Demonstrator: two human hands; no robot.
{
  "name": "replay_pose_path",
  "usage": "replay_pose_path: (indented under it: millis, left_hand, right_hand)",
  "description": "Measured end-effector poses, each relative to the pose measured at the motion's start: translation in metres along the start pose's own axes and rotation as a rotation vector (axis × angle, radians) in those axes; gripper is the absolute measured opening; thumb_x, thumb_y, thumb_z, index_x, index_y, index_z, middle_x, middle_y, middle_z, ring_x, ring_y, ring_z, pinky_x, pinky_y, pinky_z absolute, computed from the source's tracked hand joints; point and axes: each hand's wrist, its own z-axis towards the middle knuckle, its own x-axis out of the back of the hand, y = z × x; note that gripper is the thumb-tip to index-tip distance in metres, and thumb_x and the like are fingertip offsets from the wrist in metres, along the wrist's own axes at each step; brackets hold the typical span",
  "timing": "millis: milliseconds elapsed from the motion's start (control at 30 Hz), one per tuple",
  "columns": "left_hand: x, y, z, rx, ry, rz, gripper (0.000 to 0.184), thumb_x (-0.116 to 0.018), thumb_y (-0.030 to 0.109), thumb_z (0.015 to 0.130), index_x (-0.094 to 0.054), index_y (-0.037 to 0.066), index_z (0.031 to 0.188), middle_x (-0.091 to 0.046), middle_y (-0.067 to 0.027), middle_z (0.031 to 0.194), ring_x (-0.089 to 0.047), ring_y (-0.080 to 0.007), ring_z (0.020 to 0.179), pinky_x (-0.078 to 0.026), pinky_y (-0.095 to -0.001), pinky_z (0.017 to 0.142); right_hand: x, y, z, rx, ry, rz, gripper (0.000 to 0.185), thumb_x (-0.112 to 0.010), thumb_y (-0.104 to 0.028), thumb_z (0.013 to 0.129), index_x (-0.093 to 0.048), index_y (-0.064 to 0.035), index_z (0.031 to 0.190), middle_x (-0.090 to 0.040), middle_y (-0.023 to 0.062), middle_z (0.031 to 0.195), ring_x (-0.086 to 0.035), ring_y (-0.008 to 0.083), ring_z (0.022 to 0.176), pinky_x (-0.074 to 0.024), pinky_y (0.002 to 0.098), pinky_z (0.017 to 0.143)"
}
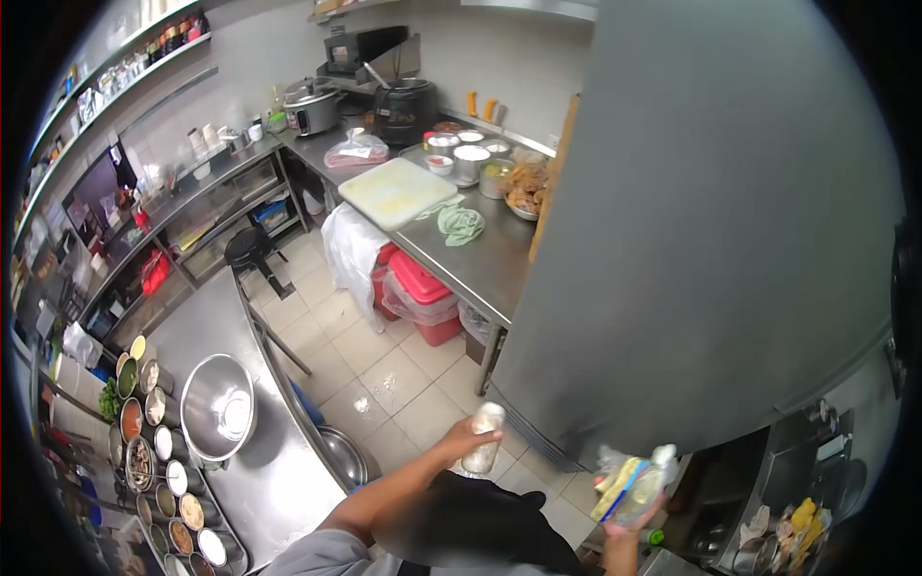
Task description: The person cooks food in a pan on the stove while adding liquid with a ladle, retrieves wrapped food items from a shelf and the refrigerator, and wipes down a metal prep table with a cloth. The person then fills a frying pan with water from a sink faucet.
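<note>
My left hand (pixel 461 444) is closed around a clear bottle (pixel 483 437) with a whitish lid and pale contents, held upright in front of my dark apron (pixel 461 528). Farther right, my right hand (pixel 632 523) grips a clear plastic bag (pixel 619 485) with a blue strip and yellowish contents. A white-topped clear container (pixel 661 466) shows against the bag; whether it is separate I cannot tell. The fingers of my right hand are partly hidden beneath these things.
A tall grey metal cabinet (pixel 711 230) stands close on the right. At left, a steel counter (pixel 288 480) bears a large steel bowl (pixel 219 408) and several small tubs. A cutting board (pixel 399 192) and green cloth (pixel 461 226) lie on the far counter, above a red bin (pixel 423 288).
</note>
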Motion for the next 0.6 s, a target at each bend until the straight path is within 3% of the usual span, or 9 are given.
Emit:
replay_pose_path:
  millis: [67, 133, 200, 267, 333, 400, 467, 500, 600]
  left_hand:
    - [0.025, -0.004, -0.014, -0.112, 0.033, 0.008, 0.048, -0.078, 0.027, 0.077, -0.055, 0.004, 0.113, -0.063, -0.0044, 0.093, -0.061, -0.0151, 0.085, -0.05, -0.0305, 0.077]
    - [0.044, 0.001, -0.031, -0.064, 0.156, -0.128, 0.052, -0.08, 0.016, 0.072, -0.052, 0.004, 0.114, -0.061, -0.0048, 0.097, -0.06, -0.0157, 0.089, -0.049, -0.0309, 0.08]
    - [0.072, -0.022, -0.024, -0.08, 0.214, -0.091, 0.052, -0.081, 0.02, 0.071, -0.054, 0.003, 0.112, -0.063, -0.0071, 0.098, -0.061, -0.0178, 0.089, -0.051, -0.0344, 0.08]
    - [0.086, -0.029, -0.029, -0.035, 0.242, -0.143, 0.053, -0.081, 0.019, 0.069, -0.054, 0.003, 0.112, -0.063, -0.007, 0.098, -0.061, -0.0181, 0.089, -0.05, -0.034, 0.08]
    - [0.091, -0.023, -0.025, -0.063, 0.24, -0.107, 0.051, -0.08, 0.022, 0.072, -0.054, 0.003, 0.112, -0.063, -0.0072, 0.099, -0.061, -0.0177, 0.089, -0.05, -0.0336, 0.08]
    - [0.092, -0.01, -0.011, -0.101, 0.203, -0.122, 0.052, -0.077, 0.03, 0.078, -0.052, 0.001, 0.114, -0.062, -0.0086, 0.098, -0.061, -0.0172, 0.088, -0.051, -0.0337, 0.079]
    - [0.097, -0.008, 0.026, -0.113, 0.243, -0.129, 0.054, -0.073, 0.035, 0.081, -0.051, 0.0, 0.115, -0.062, -0.0095, 0.098, -0.061, -0.017, 0.088, -0.05, -0.0337, 0.08]
    - [0.097, -0.007, 0.042, -0.116, 0.289, -0.134, 0.056, -0.069, 0.04, 0.085, -0.049, -0.002, 0.116, -0.062, -0.0104, 0.099, -0.061, -0.0168, 0.089, -0.05, -0.0336, 0.08]
    - [0.077, 0.037, 0.067, -0.165, 0.285, -0.285, 0.061, -0.064, 0.045, 0.088, -0.045, -0.004, 0.12, -0.06, -0.0126, 0.102, -0.06, -0.0172, 0.093, -0.049, -0.0341, 0.083]
  right_hand:
    - [-0.016, -0.022, 0.006, 0.169, -0.081, -0.043, 0.057, -0.051, -0.053, 0.087, -0.047, -0.014, 0.128, -0.059, 0.0099, 0.12, -0.061, 0.0344, 0.101, -0.0503, 0.061, 0.076]
    - [-0.01, -0.055, 0.015, 0.349, -0.25, -0.111, 0.052, -0.047, -0.047, 0.093, -0.047, -0.0129, 0.131, -0.055, 0.0105, 0.128, -0.053, 0.0337, 0.116, -0.0466, 0.0607, 0.09]
    - [-0.002, -0.086, 0.013, 0.453, -0.254, -0.148, 0.056, -0.047, -0.046, 0.093, -0.044, -0.0106, 0.136, -0.049, 0.011, 0.136, -0.046, 0.034, 0.125, -0.0412, 0.0576, 0.1]
    - [-0.002, -0.103, 0.006, 0.524, -0.479, -0.152, 0.061, -0.046, -0.042, 0.094, -0.036, -0.0088, 0.143, -0.041, 0.0139, 0.144, -0.043, 0.034, 0.129, -0.0351, 0.0521, 0.108]
    - [0.017, -0.12, -0.002, 0.561, -0.343, -0.145, 0.061, -0.046, -0.042, 0.094, -0.036, -0.008, 0.143, -0.041, 0.0159, 0.144, -0.042, 0.0343, 0.13, -0.0338, 0.0504, 0.11]
    - [0.002, -0.106, -0.014, 0.543, -0.315, -0.066, 0.063, -0.047, -0.043, 0.093, -0.036, -0.0079, 0.143, -0.043, 0.0181, 0.141, -0.043, 0.0354, 0.128, -0.0379, 0.0564, 0.105]
    - [-0.039, -0.064, -0.025, 0.175, -0.445, 0.038, 0.059, -0.048, -0.044, 0.093, -0.042, -0.0059, 0.137, -0.052, 0.0197, 0.13, -0.054, 0.0379, 0.116, -0.0446, 0.0636, 0.094]
    - [-0.037, -0.052, -0.028, 0.176, -0.443, 0.033, 0.059, -0.048, -0.044, 0.093, -0.042, -0.0059, 0.137, -0.052, 0.0197, 0.13, -0.054, 0.0379, 0.116, -0.0446, 0.0636, 0.094]
    - [0.01, -0.018, -0.049, -0.008, -0.131, -0.132, 0.056, -0.042, -0.05, 0.092, -0.049, -0.0062, 0.125, -0.06, 0.0171, 0.116, -0.061, 0.0387, 0.1, -0.0484, 0.0634, 0.085]
